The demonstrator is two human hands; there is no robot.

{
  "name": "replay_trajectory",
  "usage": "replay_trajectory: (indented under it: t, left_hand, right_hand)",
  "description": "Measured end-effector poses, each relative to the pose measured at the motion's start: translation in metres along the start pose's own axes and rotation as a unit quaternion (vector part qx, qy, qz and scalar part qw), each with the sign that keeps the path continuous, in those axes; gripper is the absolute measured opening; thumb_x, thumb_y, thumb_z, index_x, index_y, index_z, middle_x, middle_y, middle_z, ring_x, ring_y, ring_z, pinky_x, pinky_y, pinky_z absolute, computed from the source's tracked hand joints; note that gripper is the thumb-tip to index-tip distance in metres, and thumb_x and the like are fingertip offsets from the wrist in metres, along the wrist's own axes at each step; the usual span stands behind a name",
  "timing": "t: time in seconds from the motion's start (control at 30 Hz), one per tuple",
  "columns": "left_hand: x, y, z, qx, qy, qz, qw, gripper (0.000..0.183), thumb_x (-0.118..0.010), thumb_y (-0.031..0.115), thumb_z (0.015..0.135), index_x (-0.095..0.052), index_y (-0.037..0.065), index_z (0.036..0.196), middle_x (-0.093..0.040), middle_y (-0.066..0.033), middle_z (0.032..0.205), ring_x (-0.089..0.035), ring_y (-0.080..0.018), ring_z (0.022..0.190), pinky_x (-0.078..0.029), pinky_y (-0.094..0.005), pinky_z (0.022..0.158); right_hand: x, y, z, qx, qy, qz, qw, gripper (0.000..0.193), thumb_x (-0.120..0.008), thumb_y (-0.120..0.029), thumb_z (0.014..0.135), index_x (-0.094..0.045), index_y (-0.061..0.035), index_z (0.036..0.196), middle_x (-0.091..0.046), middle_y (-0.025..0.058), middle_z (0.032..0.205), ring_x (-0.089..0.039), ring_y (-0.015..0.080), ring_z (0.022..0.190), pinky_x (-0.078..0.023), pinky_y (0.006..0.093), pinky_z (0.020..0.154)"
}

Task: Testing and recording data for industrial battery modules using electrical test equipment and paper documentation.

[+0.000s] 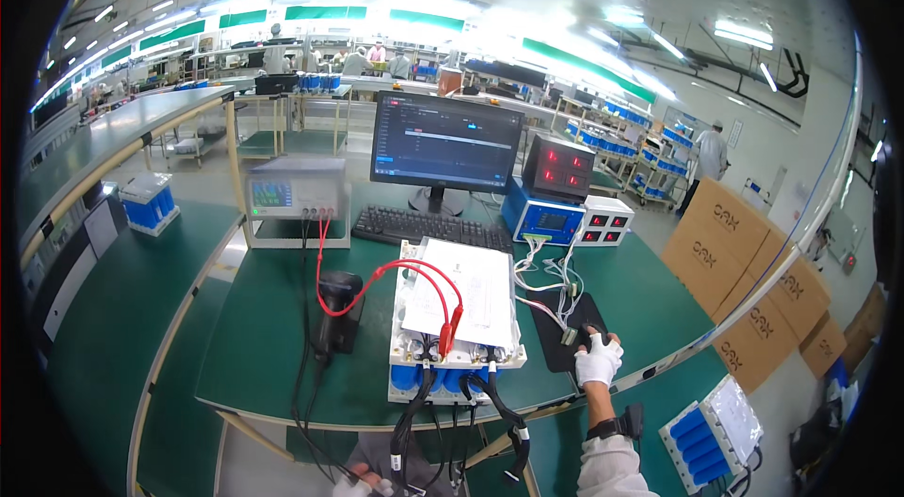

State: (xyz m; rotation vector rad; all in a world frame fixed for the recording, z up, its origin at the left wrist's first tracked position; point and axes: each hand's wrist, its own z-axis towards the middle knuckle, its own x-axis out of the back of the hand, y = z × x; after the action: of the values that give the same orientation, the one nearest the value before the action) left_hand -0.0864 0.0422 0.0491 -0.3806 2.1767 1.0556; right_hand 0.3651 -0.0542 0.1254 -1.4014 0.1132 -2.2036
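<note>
My right hand (599, 360), in a white glove with bare fingertips, rests over a black computer mouse (586, 332) on a dark mouse pad (556, 360). At the lower edge, my left hand (365, 480) has its fingers closed on a black cable (299, 393) that hangs over the table's front edge; its end is hidden. Between my hands stands a battery pack (405, 378) with blue cells and white end plates, papers (457, 285) lying on top. Red test leads with a red clip (452, 329) reach the pack's near side. Black harness cables (405, 436) dangle from it.
Behind the pack are a monitor (447, 141), a keyboard (381, 226), a grey tester (298, 205) and a blue instrument (541, 216). A barcode scanner (334, 313) stands left of the pack. Other packs sit at far left (149, 203) and lower right (706, 440). Cartons (725, 243) are stacked right.
</note>
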Motion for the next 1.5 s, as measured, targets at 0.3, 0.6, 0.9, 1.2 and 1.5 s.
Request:
replay_trajectory:
  t: [0.3,0.6,0.9,1.2,1.5]
  left_hand:
    - [0.007,-0.006,0.002,0.008,-0.003,-0.007,1.0,0.032,-0.053,-0.002,0.084,-0.047,0.0,0.115,-0.054,-0.01,0.087,-0.057,-0.0265,0.077,-0.051,-0.0376,0.067]
    - [-0.003,0.0,-0.003,0.022,-0.005,-0.012,1.0,0.031,-0.054,-0.003,0.083,-0.046,0.001,0.113,-0.051,-0.0079,0.084,-0.054,-0.0245,0.077,-0.049,-0.0353,0.065]
    - [0.0,-0.008,0.008,0.025,-0.013,-0.038,0.999,0.035,-0.056,-0.004,0.081,-0.044,0.0,0.113,-0.05,-0.0082,0.083,-0.053,-0.0248,0.076,-0.048,-0.0358,0.065]
    - [0.001,-0.013,0.002,0.012,0.015,-0.036,0.999,0.027,-0.049,-0.002,0.086,-0.044,0.0,0.112,-0.049,-0.008,0.08,-0.051,-0.0214,0.07,-0.046,-0.0339,0.06]
    - [0.028,-0.035,0.026,-0.009,-0.016,-0.082,0.996,0.033,-0.068,0.017,0.084,-0.053,0.002,0.11,-0.06,-0.0128,0.087,-0.061,-0.0292,0.078,-0.052,-0.044,0.072]
  right_hand:
    - [-0.002,0.004,-0.001,0.013,0.018,0.003,1.0,0.045,-0.065,-0.016,0.075,-0.061,-0.0285,0.117,-0.045,0.0159,0.128,-0.047,0.0368,0.113,-0.044,0.0443,0.092]
    - [-0.004,0.005,0.0,0.015,0.033,0.009,0.999,0.044,-0.065,-0.015,0.074,-0.062,-0.0254,0.116,-0.046,0.0165,0.126,-0.047,0.037,0.113,-0.044,0.0443,0.092]
    - [0.005,-0.009,-0.003,-0.002,0.046,0.02,0.999,0.049,-0.066,-0.013,0.071,-0.061,-0.0201,0.119,-0.039,0.0208,0.132,-0.043,0.0383,0.118,-0.041,0.0435,0.096]
    - [0.022,-0.008,-0.098,-0.119,0.011,0.587,0.801,0.04,-0.045,0.014,0.07,-0.054,-0.002,0.106,-0.054,0.0081,0.104,-0.055,0.0149,0.091,-0.045,0.0252,0.079]
    - [0.055,-0.067,-0.311,-0.331,-0.494,0.651,0.472,0.025,-0.053,-0.003,0.087,-0.052,-0.0016,0.112,-0.059,0.0147,0.101,-0.061,0.0211,0.08,-0.05,0.0307,0.065]
